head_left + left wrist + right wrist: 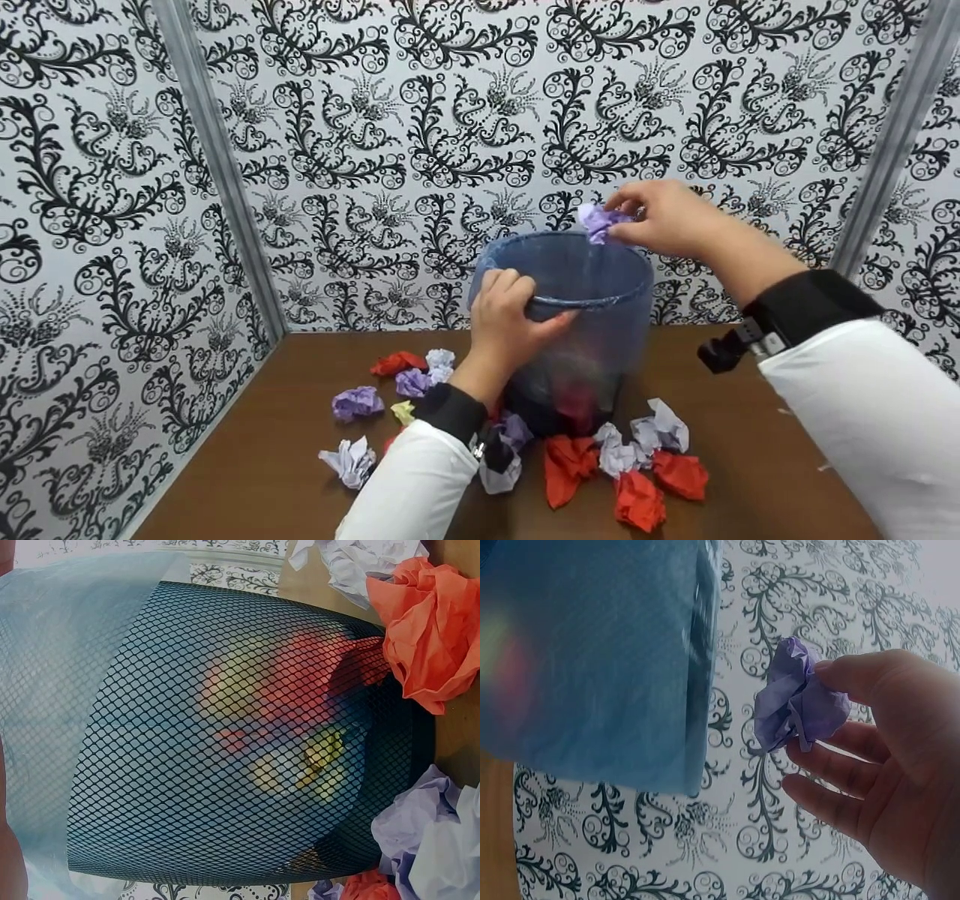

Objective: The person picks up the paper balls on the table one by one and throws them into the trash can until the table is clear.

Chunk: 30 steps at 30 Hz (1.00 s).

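Note:
A mesh wastebasket (187,735) with a blue plastic liner (622,322) over its rim stands on the table. My left hand (504,315) grips the near left part of the rim, fingers over the edge and thumb outside. Above the rim's back right, my right hand (667,221) pinches a crumpled purple paper ball (802,701) between thumb and fingers. In the left wrist view, red paper (300,679) and yellow paper (326,754) show through the mesh inside the basket.
Crumpled red (640,501), white (660,426) and purple paper balls (358,403) lie around the basket's base on the brown table (247,420). Behind stands a wall (337,150) with a black scroll pattern, and another panel (90,225) rises at the left.

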Motion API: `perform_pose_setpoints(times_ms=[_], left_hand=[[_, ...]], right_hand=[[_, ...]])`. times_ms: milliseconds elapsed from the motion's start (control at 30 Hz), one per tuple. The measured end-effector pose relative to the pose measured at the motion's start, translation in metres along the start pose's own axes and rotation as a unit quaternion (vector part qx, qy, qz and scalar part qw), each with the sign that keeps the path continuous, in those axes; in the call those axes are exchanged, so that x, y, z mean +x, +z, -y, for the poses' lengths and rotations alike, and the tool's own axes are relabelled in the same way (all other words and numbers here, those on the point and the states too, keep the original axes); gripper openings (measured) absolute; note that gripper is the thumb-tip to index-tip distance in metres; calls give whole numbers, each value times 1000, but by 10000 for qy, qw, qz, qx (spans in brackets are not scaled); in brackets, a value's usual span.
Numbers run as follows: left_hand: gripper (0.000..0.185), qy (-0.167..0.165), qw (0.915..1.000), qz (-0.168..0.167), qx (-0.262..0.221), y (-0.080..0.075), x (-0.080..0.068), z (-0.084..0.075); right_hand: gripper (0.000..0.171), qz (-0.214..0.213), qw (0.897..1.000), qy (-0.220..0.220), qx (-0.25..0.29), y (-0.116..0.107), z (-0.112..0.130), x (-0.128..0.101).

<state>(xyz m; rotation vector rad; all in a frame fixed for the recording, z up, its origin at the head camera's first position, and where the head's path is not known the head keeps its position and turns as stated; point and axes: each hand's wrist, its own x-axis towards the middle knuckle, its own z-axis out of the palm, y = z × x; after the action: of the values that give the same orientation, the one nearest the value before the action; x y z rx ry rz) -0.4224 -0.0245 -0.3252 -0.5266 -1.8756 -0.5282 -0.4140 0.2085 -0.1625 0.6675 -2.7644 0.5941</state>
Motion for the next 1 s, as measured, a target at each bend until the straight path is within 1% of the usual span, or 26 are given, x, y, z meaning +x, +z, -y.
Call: perform_pose_setpoints(times_ms=[167, 333, 533, 633, 833, 1000], left_hand=[[58, -6, 10000, 1, -9, 1, -1, 0], [59, 26, 10000, -16, -18, 1, -1, 0], [59, 28, 10000, -34, -7, 1, 0, 1], [59, 41, 10000, -36, -19, 1, 0, 0], [61, 86, 9999, -129, -37, 0, 1, -1], [61, 40, 10000, -43, -58, -1, 1, -1]], right_hand=[[35, 26, 9999, -105, -59, 11, 9, 8], [37, 79, 9999, -42, -146, 23, 14, 13], [40, 61, 9997, -70, -225, 34, 17, 16], [39, 72, 9998, -45, -188, 37, 16, 16], [40, 6, 9996, -193, -189, 39, 15, 17], [38, 43, 9998, -126, -159, 40, 15, 17]])
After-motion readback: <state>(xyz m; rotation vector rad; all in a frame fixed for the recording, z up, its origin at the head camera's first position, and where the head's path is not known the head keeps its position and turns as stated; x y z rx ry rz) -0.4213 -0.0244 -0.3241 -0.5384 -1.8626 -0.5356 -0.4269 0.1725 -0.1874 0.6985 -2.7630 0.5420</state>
